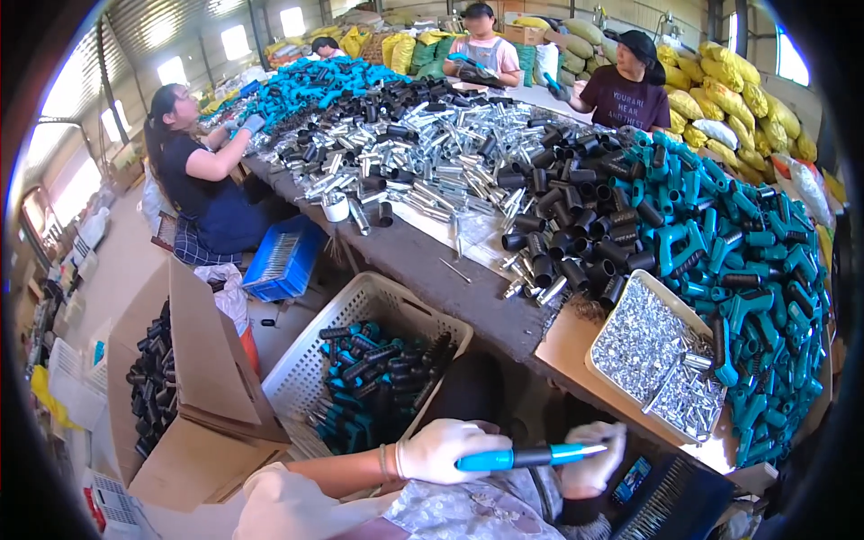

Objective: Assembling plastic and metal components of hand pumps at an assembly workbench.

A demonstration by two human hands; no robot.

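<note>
Wearing a white glove, my left hand (445, 450) is closed round the rear end of a teal-and-black handled tool (531, 456) that lies level above my lap. Its bright, narrow metal tip points right. At that end my right hand (594, 461), gloved too, has its fingers curled in against the tip and front part; motion blur softens their outline. A white perforated basket (286, 382) in front of my left hand holds many similar teal-and-black tools (369, 378). Beside my right knee lies a dark tray of slim metal rods (661, 504).
A long table carries heaps of metal tubes (414, 148), black sleeves (576, 211) and teal handles (747, 297). A cream tray of small metal parts (643, 337) sits at its near edge. An open cardboard box (211, 360) and a blue crate (281, 258) stand left. Several people work around the table.
</note>
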